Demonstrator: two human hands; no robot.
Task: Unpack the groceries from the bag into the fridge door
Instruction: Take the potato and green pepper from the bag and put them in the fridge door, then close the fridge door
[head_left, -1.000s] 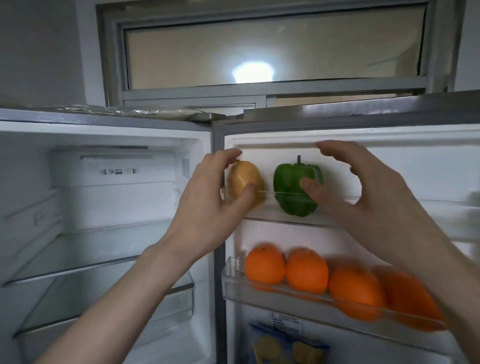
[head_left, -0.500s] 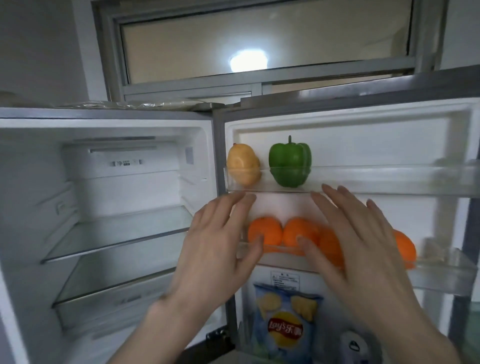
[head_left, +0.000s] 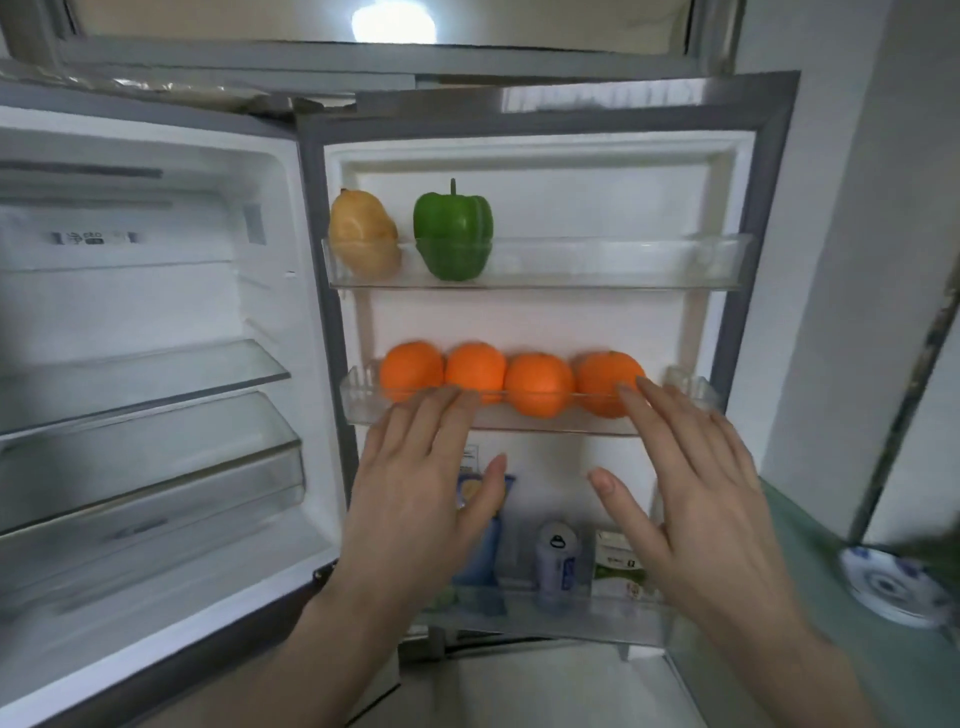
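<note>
Oranges (head_left: 537, 384): four, in one row on the middle door shelf (head_left: 685, 391), just beyond the fingertips (head_left: 457, 397) of both hands.
Green bell pepper (head_left: 453, 228): one, on the top door shelf (head_left: 623, 262), well above the fingertips.
Yellow-brown pear-shaped fruit (head_left: 361, 234): one, just left of the pepper, above the left hand's fingers.
Blue snack bag (head_left: 485, 551): one, on the bottom door shelf, largely behind the left thumb.
Small white bottle (head_left: 557, 564): one, below and between the two thumbs.
Green-and-white carton (head_left: 615, 564): one, beside the right thumb's base.
Hands: two, left hand (head_left: 415, 499) and right hand (head_left: 701, 493), fingers straight.
Blue-patterned plate (head_left: 891, 584): one, far right of the right hand.
</note>
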